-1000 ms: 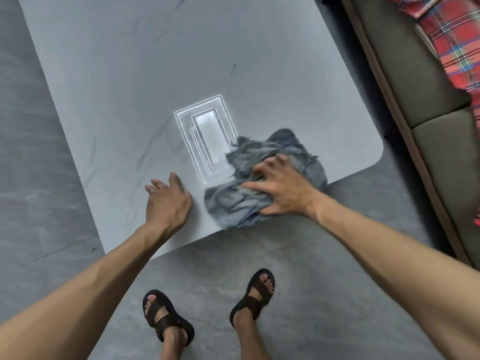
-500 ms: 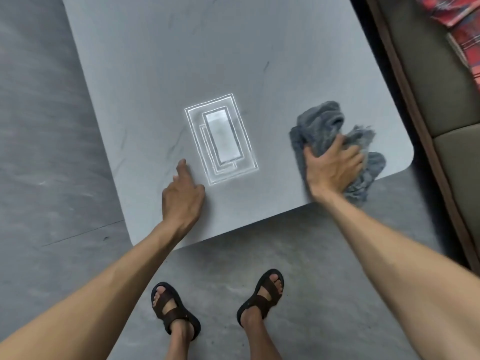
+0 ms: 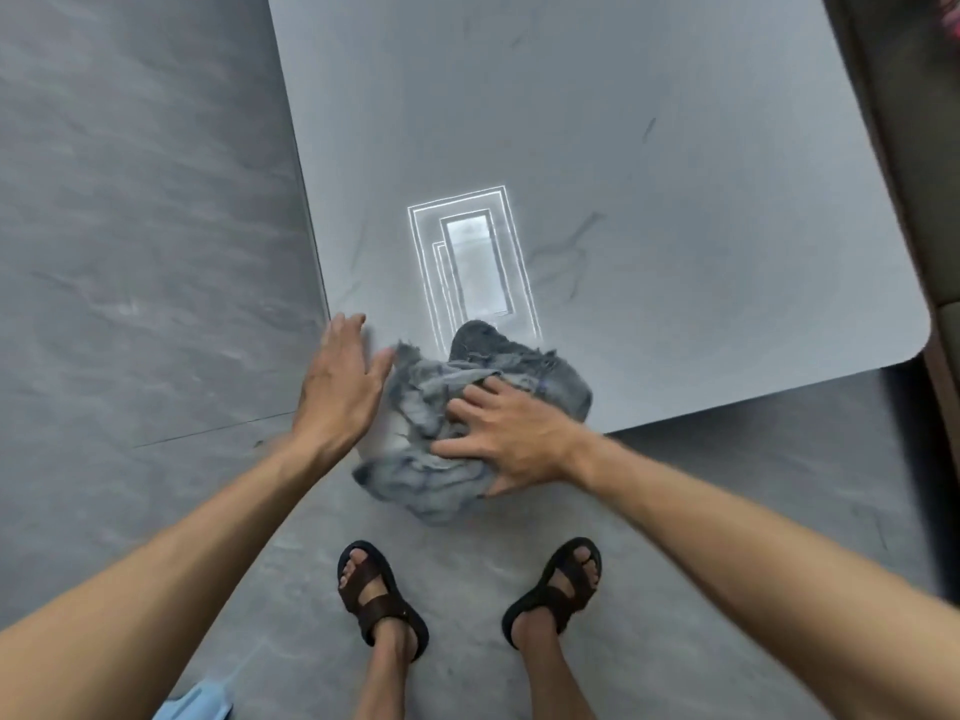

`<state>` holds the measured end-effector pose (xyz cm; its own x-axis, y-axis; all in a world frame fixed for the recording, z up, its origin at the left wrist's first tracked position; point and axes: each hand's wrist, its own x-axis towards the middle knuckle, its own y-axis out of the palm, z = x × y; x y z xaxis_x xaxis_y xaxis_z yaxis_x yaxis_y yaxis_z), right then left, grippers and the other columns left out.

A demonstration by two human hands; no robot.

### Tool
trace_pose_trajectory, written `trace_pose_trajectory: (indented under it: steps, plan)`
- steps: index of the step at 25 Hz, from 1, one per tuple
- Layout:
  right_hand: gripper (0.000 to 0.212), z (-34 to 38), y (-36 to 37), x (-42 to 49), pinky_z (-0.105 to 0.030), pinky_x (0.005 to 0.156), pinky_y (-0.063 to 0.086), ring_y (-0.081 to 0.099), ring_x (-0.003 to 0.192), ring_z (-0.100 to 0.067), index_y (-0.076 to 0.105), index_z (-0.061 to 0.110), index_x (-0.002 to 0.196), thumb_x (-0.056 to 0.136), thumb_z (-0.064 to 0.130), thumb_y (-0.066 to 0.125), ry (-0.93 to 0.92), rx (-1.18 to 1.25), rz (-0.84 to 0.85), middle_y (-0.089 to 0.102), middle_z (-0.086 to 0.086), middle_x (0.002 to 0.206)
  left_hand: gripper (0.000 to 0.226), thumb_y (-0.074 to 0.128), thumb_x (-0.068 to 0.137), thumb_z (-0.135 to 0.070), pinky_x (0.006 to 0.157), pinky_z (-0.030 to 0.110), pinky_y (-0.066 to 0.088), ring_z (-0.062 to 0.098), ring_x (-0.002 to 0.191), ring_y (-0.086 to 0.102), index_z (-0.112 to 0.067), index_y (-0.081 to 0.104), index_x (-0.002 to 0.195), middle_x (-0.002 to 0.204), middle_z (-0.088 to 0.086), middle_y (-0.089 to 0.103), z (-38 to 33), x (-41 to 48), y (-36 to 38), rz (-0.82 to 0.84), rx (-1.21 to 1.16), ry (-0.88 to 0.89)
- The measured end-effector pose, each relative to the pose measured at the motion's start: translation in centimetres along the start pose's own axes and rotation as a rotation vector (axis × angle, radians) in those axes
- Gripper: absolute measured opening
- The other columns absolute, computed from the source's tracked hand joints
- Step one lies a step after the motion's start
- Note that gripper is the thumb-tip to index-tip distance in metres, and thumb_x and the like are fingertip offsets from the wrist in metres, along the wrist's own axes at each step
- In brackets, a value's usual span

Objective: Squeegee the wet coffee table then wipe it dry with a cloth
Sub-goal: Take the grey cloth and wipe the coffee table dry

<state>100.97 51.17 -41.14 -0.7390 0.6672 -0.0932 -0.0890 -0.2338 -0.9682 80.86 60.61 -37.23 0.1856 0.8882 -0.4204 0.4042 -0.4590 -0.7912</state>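
Site: home living room | Evidence: low stone-look coffee table just beside a cushioned sofa | Floor: grey tiles | Footwear: open sandals, house wear.

Two brown sandals stand on the grey floor. A sofa is on the right. A light blue thing peeks in at the bottom.
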Motion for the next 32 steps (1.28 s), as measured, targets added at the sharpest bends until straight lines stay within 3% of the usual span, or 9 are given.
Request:
trace_pose_trajectory:
  steps: [3,9,11,15,21,24,28,30,32]
  plan:
    - [0.066,-8.5,-2.0,-9.0,-0.04,0.09,0.04,0.05,0.105,-0.029,0.056,0.031,0.129,0.075,0.07,0.051,0.158,-0.013,0.012,0.055,-0.011,0.118,0.055,0.041,0.098,-0.036,0.115,0.05,0.026,0.038,0.14,0.024,-0.011,0.025,0.143,0.15,0.022,0.026,-1.8,1.4,1.6,0.09,0.171,0.059]
    - [0.066,-17.6,-3.5,-13.0,-0.048,0.096,0.031,0.043,0.115,-0.042,0.048,0.018,0.128,0.077,0.06,0.058,1.913,0.033,-0.318,0.048,-0.024,0.124,0.046,0.041,0.089,-0.021,0.095,0.047,0.039,0.044,0.124,0.041,-0.013,0.028,0.132,0.139,0.027,0.038,-4.0,2.9,1.8,0.13,0.191,-0.02]
    - [0.07,-18.0,-4.0,-7.1,-0.048,0.096,0.028,0.041,0.119,-0.042,0.044,0.013,0.132,0.08,0.058,0.057,2.123,0.126,-0.415,0.045,-0.027,0.13,0.048,0.044,0.087,-0.019,0.088,0.041,0.041,0.039,0.107,0.055,-0.017,0.034,0.134,0.124,0.017,0.056,-3.1,2.8,0.6,0.018,0.035,-0.069]
    - [0.066,-11.9,-3.0,6.2,-0.05,0.091,0.031,0.046,0.109,-0.039,0.052,0.018,0.125,0.076,0.062,0.053,1.645,0.022,-0.35,0.051,-0.024,0.119,0.041,0.05,0.087,-0.016,0.092,0.036,0.043,0.028,0.111,0.059,-0.015,0.045,0.127,0.125,0.004,0.062,-0.9,3.0,-2.3,-0.238,-0.383,-0.28]
    - [0.066,-6.1,-2.6,10.1,-0.041,0.081,0.037,0.048,0.097,-0.03,0.057,0.025,0.121,0.068,0.064,0.055,0.073,-0.042,-0.049,0.055,-0.013,0.108,0.043,0.05,0.091,-0.022,0.087,0.037,0.041,0.035,0.11,0.055,-0.012,0.039,0.131,0.127,0.016,0.057,-1.2,3.0,-2.4,-0.244,-0.187,-0.184]
    - [0.067,-12.3,-3.8,2.8,-0.04,0.086,0.037,0.049,0.1,-0.03,0.056,0.028,0.126,0.073,0.068,0.054,-0.004,-0.128,-0.014,0.056,-0.01,0.113,0.041,0.049,0.092,-0.021,0.098,0.04,0.04,0.033,0.116,0.051,-0.011,0.039,0.131,0.131,0.014,0.052,-3.4,2.2,-0.1,-0.123,-0.085,-0.014]
    - [0.068,-19.0,-3.8,-11.6,-0.045,0.092,0.038,0.052,0.103,-0.04,0.059,0.023,0.124,0.071,0.064,0.054,0.94,-0.074,-0.234,0.057,-0.018,0.113,0.045,0.05,0.092,-0.023,0.107,0.041,0.036,0.032,0.125,0.044,-0.009,0.039,0.133,0.134,0.013,0.044,-7.3,1.1,3.5,0.022,0.12,0.222]
    - [0.071,-20.1,-3.3,-15.1,-0.051,0.096,0.036,0.047,0.113,-0.043,0.052,0.015,0.127,0.075,0.064,0.052,1.608,-0.049,-0.321,0.053,-0.024,0.12,0.046,0.044,0.093,-0.021,0.114,0.043,0.029,0.037,0.138,0.03,-0.009,0.035,0.136,0.146,0.019,0.033,-8.1,1.5,4.2,0.144,0.205,0.173]
    - [0.075,-18.0,-2.6,-14.3,-0.052,0.097,0.031,0.043,0.118,-0.045,0.045,0.01,0.133,0.079,0.063,0.05,2.011,0.027,-0.387,0.049,-0.028,0.125,0.046,0.035,0.091,-0.01,0.117,0.047,0.021,0.044,0.145,0.011,-0.007,0.031,0.136,0.155,0.029,0.015,-8.1,1.8,4.0,0.223,0.215,0.065]
